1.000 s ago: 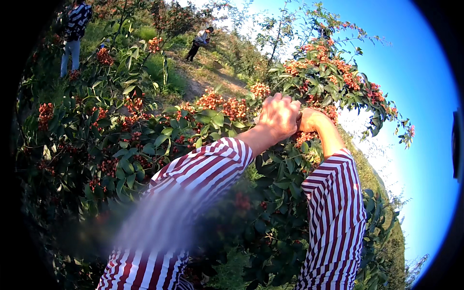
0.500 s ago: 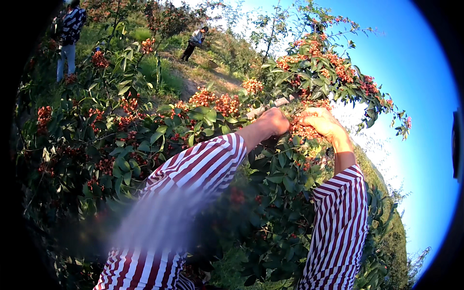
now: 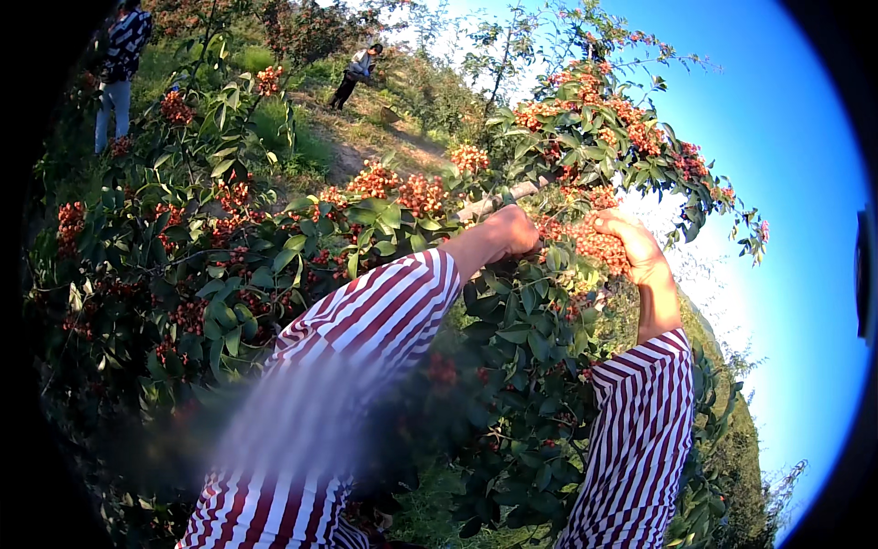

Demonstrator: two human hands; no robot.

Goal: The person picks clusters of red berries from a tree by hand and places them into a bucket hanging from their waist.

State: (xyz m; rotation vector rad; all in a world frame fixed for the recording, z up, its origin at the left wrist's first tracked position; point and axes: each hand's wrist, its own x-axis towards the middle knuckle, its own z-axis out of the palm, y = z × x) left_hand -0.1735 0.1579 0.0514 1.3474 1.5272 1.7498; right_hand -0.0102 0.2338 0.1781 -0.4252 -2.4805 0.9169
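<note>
My left hand is closed in a fist just under a bare grey-brown branch. Whatever lies inside those fingers is hidden. To its right, my right hand curls from above round a dense cluster of small orange-red berries, its fingertips among them. A gap full of berries and leaves separates the two hands. Above them hangs a leafy bough bearing more berry clusters.
A dark green bush with several red berry clusters fills the left and middle. Behind it, one person stands on a dirt slope, and another person at the far left. Open sky lies to the right.
My right hand has drawn away to the right from my left, exposing more of the berry cluster. The left fist keeps its place by the branch. The view has shifted slightly.
</note>
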